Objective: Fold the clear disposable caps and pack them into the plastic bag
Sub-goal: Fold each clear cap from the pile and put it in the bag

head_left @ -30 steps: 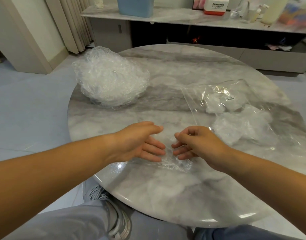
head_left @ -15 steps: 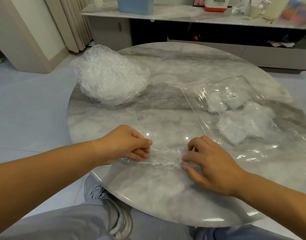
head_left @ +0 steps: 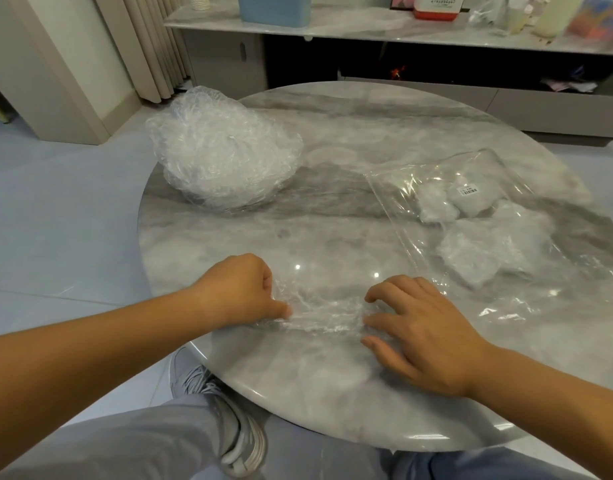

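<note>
Plastic cap [head_left: 327, 315] between pinching left fingers [head_left: 280, 310], pressing right fingers [head_left: 381, 320].

Glossy, smooth grey marble-look table [head_left: 367, 126]. Thin crinkled clear plastic film in cap [head_left: 325, 317] at lower centre, caps pile [head_left: 225, 157] upper left, and shiny bag [head_left: 402, 202] right.

On the table [head_left: 332, 393], the pile of loose caps [head_left: 225, 157] lies at 10 o'clock and the plastic bag [head_left: 488, 188] at 3 o'clock, well apart. Folded caps [head_left: 488, 251] lie inside the bag. One cap [head_left: 325, 313] lies at 6 o'clock near the edge, with the left hand [head_left: 239, 289] gripping its 9 o'clock end and the right hand [head_left: 422, 327] resting on its 3 o'clock end. A shelf [head_left: 367, 26] stands behind the table at 12 o'clock.
</note>
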The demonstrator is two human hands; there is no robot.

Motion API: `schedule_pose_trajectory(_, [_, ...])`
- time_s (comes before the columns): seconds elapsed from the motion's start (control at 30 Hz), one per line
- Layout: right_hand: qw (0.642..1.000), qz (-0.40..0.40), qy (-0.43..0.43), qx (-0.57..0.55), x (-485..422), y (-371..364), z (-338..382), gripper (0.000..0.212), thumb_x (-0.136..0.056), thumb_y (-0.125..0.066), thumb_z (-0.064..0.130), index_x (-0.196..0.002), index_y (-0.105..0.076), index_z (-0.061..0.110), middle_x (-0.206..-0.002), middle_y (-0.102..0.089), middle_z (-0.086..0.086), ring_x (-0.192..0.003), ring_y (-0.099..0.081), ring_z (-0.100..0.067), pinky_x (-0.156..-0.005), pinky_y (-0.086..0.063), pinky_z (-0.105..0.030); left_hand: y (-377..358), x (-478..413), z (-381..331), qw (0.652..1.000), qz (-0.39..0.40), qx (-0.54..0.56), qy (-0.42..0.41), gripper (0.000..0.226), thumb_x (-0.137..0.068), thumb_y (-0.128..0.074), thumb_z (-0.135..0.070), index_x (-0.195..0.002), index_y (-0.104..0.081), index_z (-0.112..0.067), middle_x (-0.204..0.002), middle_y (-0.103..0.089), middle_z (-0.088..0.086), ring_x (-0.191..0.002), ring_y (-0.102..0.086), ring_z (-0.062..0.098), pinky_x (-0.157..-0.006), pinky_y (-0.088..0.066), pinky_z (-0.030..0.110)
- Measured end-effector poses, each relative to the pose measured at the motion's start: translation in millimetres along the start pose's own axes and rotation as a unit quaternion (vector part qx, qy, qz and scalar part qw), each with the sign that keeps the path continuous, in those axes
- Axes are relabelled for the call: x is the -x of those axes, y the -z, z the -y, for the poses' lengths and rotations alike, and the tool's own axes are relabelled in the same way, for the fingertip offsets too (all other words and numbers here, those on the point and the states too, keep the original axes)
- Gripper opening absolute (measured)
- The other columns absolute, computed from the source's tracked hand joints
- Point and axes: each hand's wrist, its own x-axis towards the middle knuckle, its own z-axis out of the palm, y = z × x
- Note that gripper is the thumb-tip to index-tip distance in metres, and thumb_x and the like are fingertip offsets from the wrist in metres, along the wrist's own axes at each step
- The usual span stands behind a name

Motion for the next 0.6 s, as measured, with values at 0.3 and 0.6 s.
schedule_pose_trajectory(0.3, [0.989,-0.037,-0.01,-0.144,-27.1,5.1,14.8,0.031,-0.097,-0.058,0.041,-0.111,-0.068,0.015,-0.133,-0.06,-0.001,-0.127,-0.052,-0.021,-0.105,-0.042,-0.041,-2.3,6.1,-2.7,1.0,-0.005,-0.022,0.014,0.067,-0.073,-0.083,-0.057,-0.108,-0.041,-0.018,-0.09,-0.056,-0.003,-0.076,-0.054,0.011,-0.055,-0.038,0.027])
schedule_pose_trajectory(0.6, [0.986,0.149,0.076,-0.024,-6.9,-6.9,30.1,0.059,-0.104,-0.038,0.054,-0.148,-0.048,0.016,-0.161,-0.037,-0.001,-0.129,-0.045,-0.022,-0.107,-0.031,-0.035,-1.7,4.4,-0.1,0.999,-0.012,-0.039,0.006,0.064,-0.065,-0.083,-0.064,-0.11,-0.055,-0.029,-0.113,-0.038,0.0,-0.099,-0.051,0.022,-0.082,-0.047,0.031])
